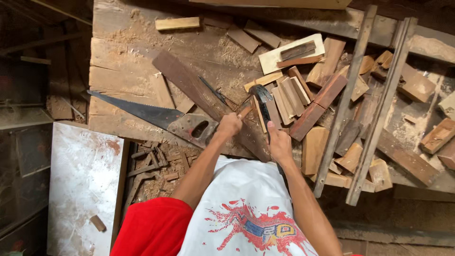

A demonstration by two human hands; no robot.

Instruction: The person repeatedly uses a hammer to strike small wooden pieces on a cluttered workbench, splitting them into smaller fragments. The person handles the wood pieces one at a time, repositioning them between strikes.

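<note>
Two hands are working at the front edge of a sawdust-strewn bench [123, 57]. The left hand [230, 124] is closing in a fist around a small, pale wood piece [245, 112], which is sticking out just past the knuckles beside a long dark plank [199, 92] lying slantwise across the bench. The right hand [279, 144] is wrapping tightly around the handle of a dark tool [262, 97]; its head is black and rounded, with a lighter metal face catching the light, and is lying near the left fist, just above the wood piece. Whether it is touching that piece cannot be told. A handsaw [156, 115] is lying flat to the left, its toothed blade pointing away and its grey handle sitting right beside the left wrist. A heap of offcuts [303, 95], reddish and tan, is crowding the bench to the right of the tool, and two long battens [374, 104] are leaning across them. A white board [80, 180] is standing lower left.
</note>
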